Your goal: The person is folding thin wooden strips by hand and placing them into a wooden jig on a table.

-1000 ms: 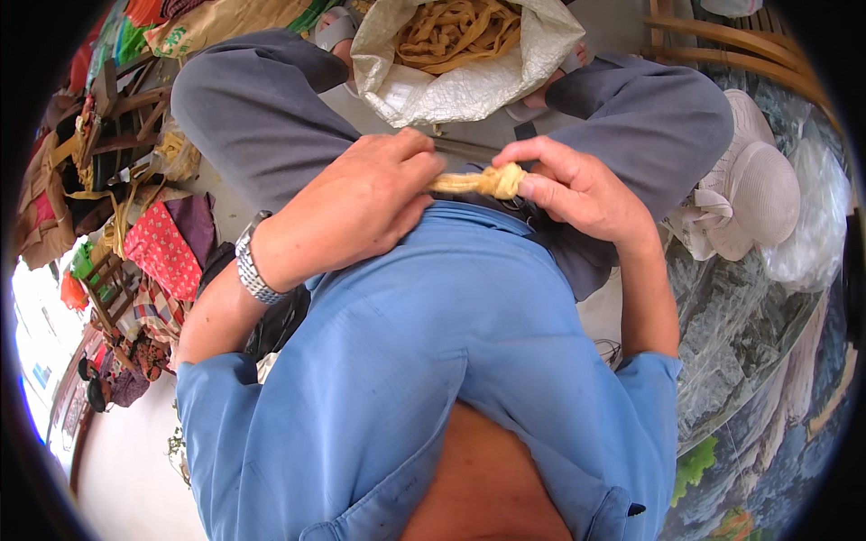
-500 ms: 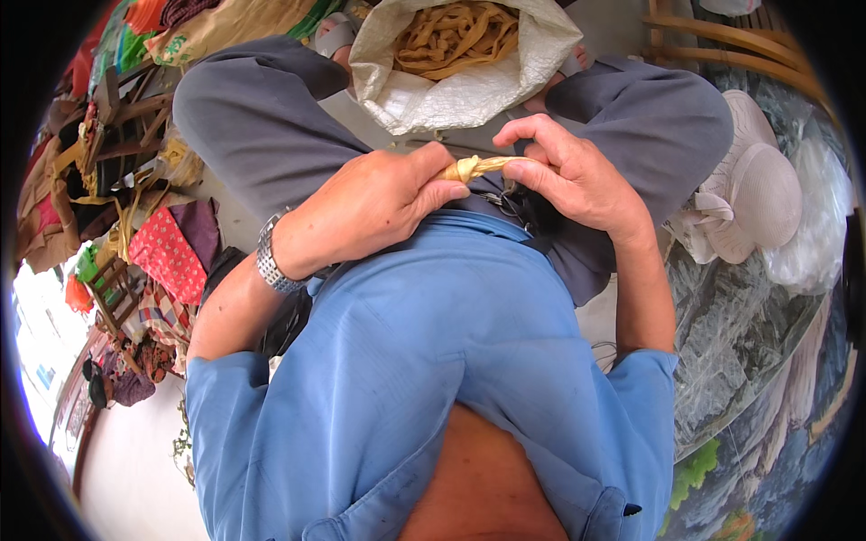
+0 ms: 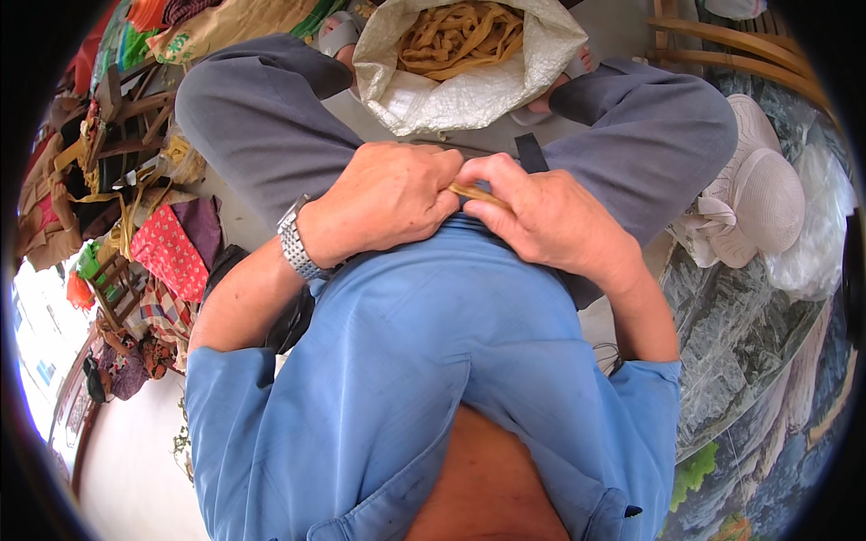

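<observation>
Head view: looking down on a person in a blue shirt [image 3: 388, 343] and grey trousers [image 3: 262, 117], knees wide apart.
Yellowish strip [image 3: 475, 193]: in front of the waist, between both hands.
Right hand [image 3: 552, 216]: thumb and forefinger pinching the strip.
Left hand [image 3: 390, 196]: fingers curled beside the strip; whether they grip it, I cannot tell.
White sack [image 3: 433, 110]: between the feet, mouth open, holding tan strips [image 3: 462, 41].

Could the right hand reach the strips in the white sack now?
Probably yes: the sack stands open ahead, its strips uncovered, though the right hand is busy pinching a yellow strip.
</observation>
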Demonstrator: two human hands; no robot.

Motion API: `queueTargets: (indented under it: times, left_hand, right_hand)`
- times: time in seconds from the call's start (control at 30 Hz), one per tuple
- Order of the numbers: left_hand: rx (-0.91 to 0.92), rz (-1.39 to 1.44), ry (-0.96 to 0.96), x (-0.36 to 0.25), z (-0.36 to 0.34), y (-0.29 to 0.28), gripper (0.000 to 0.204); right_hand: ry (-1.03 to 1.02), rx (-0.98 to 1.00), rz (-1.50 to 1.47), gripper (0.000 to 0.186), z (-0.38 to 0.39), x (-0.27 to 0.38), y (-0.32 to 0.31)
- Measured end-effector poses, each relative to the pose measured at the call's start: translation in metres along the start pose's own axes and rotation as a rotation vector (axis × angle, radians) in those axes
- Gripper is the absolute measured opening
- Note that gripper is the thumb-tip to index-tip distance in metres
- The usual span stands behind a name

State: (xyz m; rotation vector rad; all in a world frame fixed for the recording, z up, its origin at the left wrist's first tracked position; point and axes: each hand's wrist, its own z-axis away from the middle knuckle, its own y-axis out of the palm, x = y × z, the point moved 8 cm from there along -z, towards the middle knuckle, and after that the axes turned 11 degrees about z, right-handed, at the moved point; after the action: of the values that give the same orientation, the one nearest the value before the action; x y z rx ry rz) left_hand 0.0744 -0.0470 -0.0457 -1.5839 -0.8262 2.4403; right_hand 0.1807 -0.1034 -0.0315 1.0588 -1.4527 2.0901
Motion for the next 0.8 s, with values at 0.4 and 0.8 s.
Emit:
queueTargets:
  times: [0.4, 0.8]
  left_hand:
    - [0.112, 0.817, -0.308, 0.003, -0.009, -0.03, 0.027]
    - [0.097, 0.668, -0.258, 0.012, -0.025, -0.082, 0.029]
  right_hand:
    - [-0.031, -0.257, 0.027, 0.025, -0.019, -0.011, -0.049]
    - [-0.215, -0.429, 0.18, 0.025, -0.054, -0.001, -0.085]
